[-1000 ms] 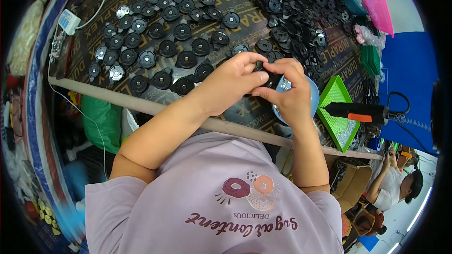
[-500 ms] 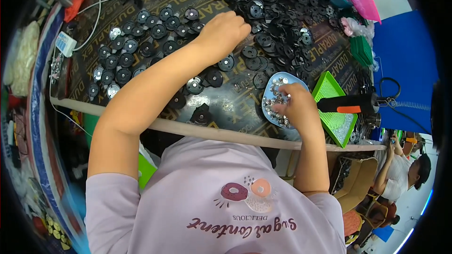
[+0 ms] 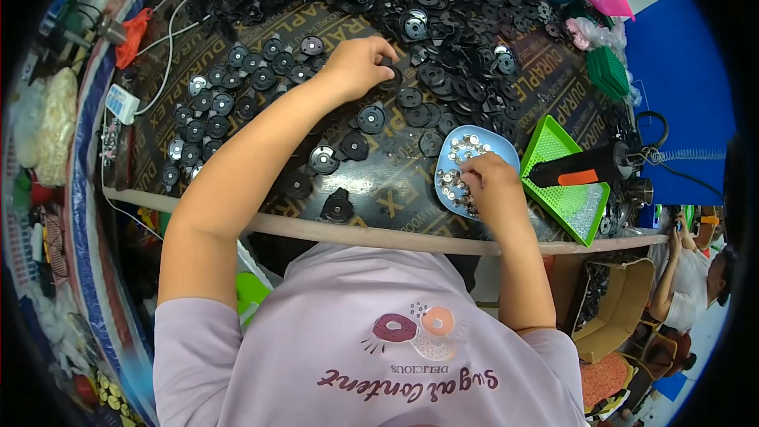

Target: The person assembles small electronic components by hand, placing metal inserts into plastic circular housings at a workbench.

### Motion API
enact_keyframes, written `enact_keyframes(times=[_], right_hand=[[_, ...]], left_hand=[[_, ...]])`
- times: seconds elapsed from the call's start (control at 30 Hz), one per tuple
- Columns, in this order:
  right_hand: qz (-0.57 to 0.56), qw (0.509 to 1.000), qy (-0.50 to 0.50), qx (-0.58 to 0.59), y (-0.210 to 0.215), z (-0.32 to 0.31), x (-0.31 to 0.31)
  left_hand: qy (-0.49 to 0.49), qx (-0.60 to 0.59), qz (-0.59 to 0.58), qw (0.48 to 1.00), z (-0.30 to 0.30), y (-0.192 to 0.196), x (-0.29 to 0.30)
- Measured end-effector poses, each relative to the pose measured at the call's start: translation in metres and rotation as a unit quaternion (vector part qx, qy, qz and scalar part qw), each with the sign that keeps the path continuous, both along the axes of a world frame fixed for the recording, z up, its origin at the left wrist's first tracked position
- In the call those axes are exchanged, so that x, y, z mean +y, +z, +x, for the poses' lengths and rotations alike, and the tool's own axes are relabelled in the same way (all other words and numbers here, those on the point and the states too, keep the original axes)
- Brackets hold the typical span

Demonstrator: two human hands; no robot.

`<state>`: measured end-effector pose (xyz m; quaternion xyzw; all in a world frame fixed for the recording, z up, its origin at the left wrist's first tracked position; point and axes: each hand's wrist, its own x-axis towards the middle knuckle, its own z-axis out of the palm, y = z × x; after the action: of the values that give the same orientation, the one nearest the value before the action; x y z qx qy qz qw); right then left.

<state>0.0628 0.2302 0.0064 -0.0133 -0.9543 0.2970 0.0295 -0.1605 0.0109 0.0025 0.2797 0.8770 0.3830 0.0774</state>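
My left hand [image 3: 356,68] reaches over the table with its fingers curled round the edge of a black plastic disc part [image 3: 393,79]. Loose black disc parts, some with a metal centre, lie near that wrist, among them one [image 3: 371,119] just below it. My right hand [image 3: 496,183] is in a light blue dish [image 3: 504,145], fingertips drawn together among small round silver metal pieces [image 3: 451,179]. Whatever those fingertips pinch is hidden.
Black parts [image 3: 466,71] form a large heap at the back and right. A black screwdriver-like tool with an orange button [image 3: 581,170] hangs over a green basket [image 3: 545,138]. Rows of assembled discs [image 3: 221,103] lie at left. A cardboard box [image 3: 617,312] stands below the table's right side.
My left hand has come a little nearer, and its fingers now bend round a black disc part. The right fingers, spread over the dish before, have closed among the metal pieces.
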Motion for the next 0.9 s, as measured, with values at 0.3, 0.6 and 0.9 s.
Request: enact_keyframes(times=[0.3,0.6,0.9], right_hand=[[-0.025,0.999,-0.018,0.037,0.002,0.005,0.002],[-0.062,0.996,-0.038,0.057,0.007,0.014,0.001],[-0.038,0.997,-0.044,0.048,0.004,0.023,0.000]], left_hand=[[-0.081,-0.006,-0.122,0.989,-0.006,0.009,-0.001],[-0.068,0.125,-0.265,0.954,-0.008,0.030,0.018],[0.159,0.000,-0.250,0.955,-0.065,0.011,0.066]])
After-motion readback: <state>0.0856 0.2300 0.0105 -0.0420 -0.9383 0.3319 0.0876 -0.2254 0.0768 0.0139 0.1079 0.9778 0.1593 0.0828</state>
